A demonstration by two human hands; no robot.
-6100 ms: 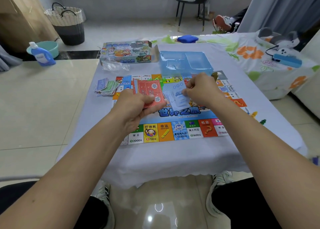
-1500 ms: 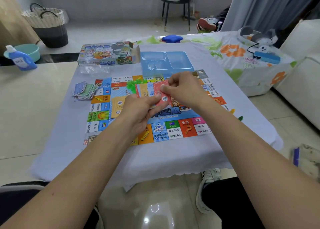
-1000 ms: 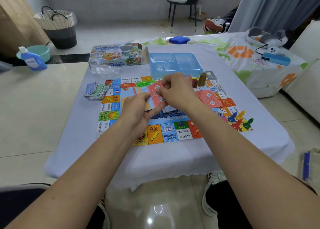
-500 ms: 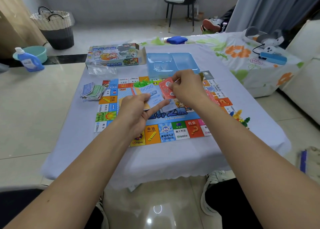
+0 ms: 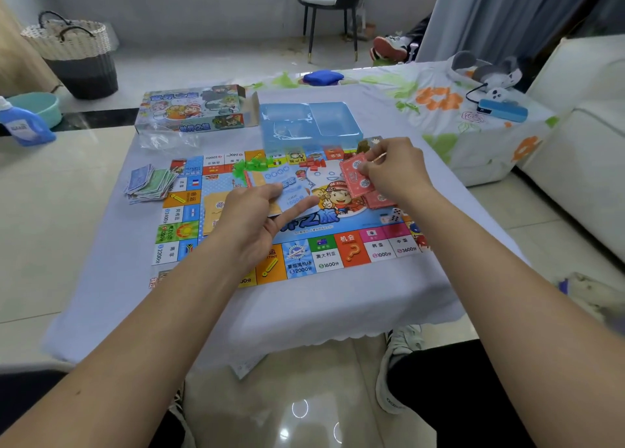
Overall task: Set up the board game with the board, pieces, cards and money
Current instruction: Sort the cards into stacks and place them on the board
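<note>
The colourful game board [image 5: 324,261] lies flat on the white-clothed table. My left hand [image 5: 252,217] holds a small stack of play money with a blue note [image 5: 292,194] on top, above the board's middle. My right hand [image 5: 394,170] pinches a red note [image 5: 355,175] over a red pile [image 5: 378,200] on the board's right side. Green houses [image 5: 252,166] and red houses [image 5: 313,166] sit near the far edge. Two dice [image 5: 392,215] rest beside the red pile. A pile of cards [image 5: 150,183] lies left of the board.
The empty blue plastic tray [image 5: 309,124] and the game box [image 5: 192,109] stand behind the board, with a clear plastic bag [image 5: 169,141] next to them. A floral cloth [image 5: 439,102] with a blue device [image 5: 502,109] lies at the right. A detergent bottle [image 5: 23,126] stands on the floor at the left.
My right hand has drawn a red note off the stack in my left hand and carried it right, over the red pile. A blue note now tops the stack.
</note>
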